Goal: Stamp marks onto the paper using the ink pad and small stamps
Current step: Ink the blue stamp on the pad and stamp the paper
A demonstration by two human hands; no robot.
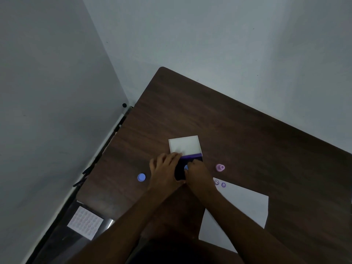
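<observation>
Inking in progress on the dark wooden counter. Right hand down over the open ink pad, fingers curled round a small blue stamp, only a sliver of it peeping out of the grip, pressed face-down into the dark pad, presumably loading up ink for the next mark. Left hand planted beside and over the pad's left edge, fingers fairly straight and spread, reaching up to the foot of the white lid, gripping nothing outright, more a steadying press so the pad stays put under the stamp. Lid flipped back flat behind the pad, out of the way but attached along the purple hinge edge. Paper lying just to the right, close to the pad, a short hop for a freshly inked stamp. Two marks already on its top corner: a smiley mark and a flower-shaped mark, side by side, so the job looks underway with plenty of bare sheet left. Pink stamp standing on the counter right of the pad, above the paper. Blue round stamp parked to the left of the left hand. Sheet of dotted stickers off the counter's near-left edge, unclear what carries it.
</observation>
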